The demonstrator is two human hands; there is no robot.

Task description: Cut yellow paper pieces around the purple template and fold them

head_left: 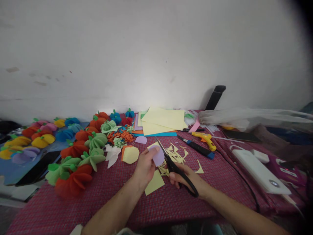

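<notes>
Centrally, the left hand (144, 166) pinches a lilac paper disc (158, 156); the right hand (182, 178) grips black scissors (176, 168), bare bench (171, 202) cloth nearer the front edge. No legible writing.

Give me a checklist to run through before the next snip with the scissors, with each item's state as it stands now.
1. Right hand grips the black scissors: ok.
2. Left hand pinches the lilac paper round with yellow paper behind it: ok.
3. Blades open at the paper's edge: ok.
4. Left fingertips clear of the blades: cannot tell, thumb is close.
5. Yellow offcuts lie beside the cutting spot, not under it: ok.
6. Glue gun and utility knife apart from both hands: ok.
</notes>
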